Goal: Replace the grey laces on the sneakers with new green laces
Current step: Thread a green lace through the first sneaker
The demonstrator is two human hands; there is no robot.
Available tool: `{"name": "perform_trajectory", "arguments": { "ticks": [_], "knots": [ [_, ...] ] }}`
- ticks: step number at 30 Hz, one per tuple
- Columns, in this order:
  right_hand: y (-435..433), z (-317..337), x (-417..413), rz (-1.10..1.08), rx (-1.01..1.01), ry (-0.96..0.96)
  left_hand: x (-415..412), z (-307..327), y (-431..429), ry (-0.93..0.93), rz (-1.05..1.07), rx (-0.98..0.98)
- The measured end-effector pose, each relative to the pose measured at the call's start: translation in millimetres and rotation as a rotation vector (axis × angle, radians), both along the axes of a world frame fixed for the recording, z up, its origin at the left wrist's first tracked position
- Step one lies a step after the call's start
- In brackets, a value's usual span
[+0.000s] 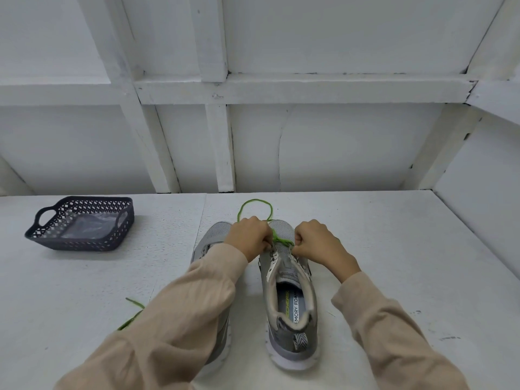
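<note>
Lying nearest on the white tabletop (394, 249), a loose bright green cord lace (132, 315) peeks out beside the beige left sleeve (180, 311). Two grey mesh sneakers stand side by side, heels toward the camera: the left sneaker (215, 235) is largely hidden under the forearm, the right sneaker (292, 327) in plain view. Over the right sneaker's eyelets, the left hand (249, 239) and right hand (319, 243) curl tight, each pinching the threaded green lace (281, 239); its slack loops beyond the toe. Farther left sits a dark perforated plastic basket (81, 237).
</note>
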State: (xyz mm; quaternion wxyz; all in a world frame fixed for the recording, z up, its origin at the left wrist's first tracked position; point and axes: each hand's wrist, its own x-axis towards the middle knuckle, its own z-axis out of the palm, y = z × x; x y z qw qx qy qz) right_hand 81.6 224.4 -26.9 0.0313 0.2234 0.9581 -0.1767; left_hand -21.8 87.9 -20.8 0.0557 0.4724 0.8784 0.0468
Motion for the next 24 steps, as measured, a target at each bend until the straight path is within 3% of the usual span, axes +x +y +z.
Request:
{"name": "perform_trajectory", "arguments": {
  "ticks": [11,16,24],
  "knots": [
    [1.5,4.8,-9.7,-0.053,-0.166,-0.11,0.4,-9.9,1.7,-0.158,0.117,0.169],
    [1.6,6.1,-11.1,-0.117,-0.05,-0.024,-1.5,-9.2,1.8,-0.278,0.179,0.165],
    [-14.0,10.3,-16.3,-0.112,-0.044,-0.082,6.4,-0.1,13.4,-0.237,0.225,0.108]
  ]
}}
